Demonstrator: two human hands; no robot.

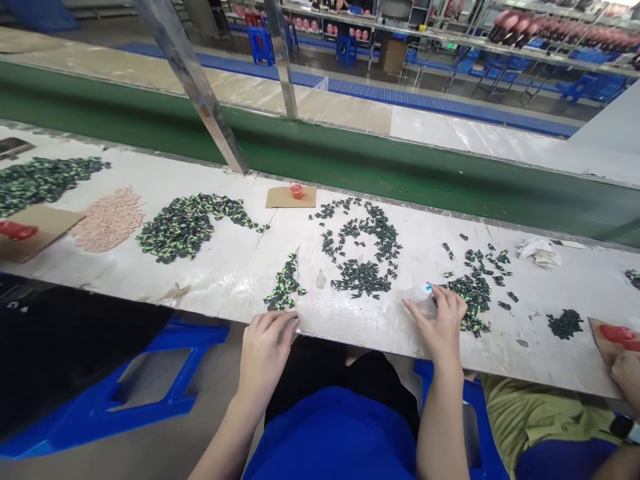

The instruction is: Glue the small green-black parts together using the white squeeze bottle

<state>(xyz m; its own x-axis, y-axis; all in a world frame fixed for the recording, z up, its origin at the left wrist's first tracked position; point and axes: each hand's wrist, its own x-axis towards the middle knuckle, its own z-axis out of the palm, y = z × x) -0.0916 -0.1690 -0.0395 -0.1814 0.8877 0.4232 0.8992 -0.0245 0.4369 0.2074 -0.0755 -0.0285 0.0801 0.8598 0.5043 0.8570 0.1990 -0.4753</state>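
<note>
My left hand (265,350) rests at the near edge of the white worktable (230,273), fingers curled, touching a small heap of green-and-black parts (285,287). My right hand (440,323) lies on the table with its fingers closed round a small clear bottle with a blue tip (424,297), beside another pile of dark parts (473,300). Between my hands spreads a loose scatter of dark parts (363,243). What, if anything, the left fingers hold is hidden.
Further left lie a large green-black pile (183,227), a pink pile (107,220) and another dark pile (40,180). A red cap sits on a cardboard square (290,197). Crumpled paper (537,250) lies right. Another person's hand (627,377) is at the right edge. A green conveyor (350,153) runs behind.
</note>
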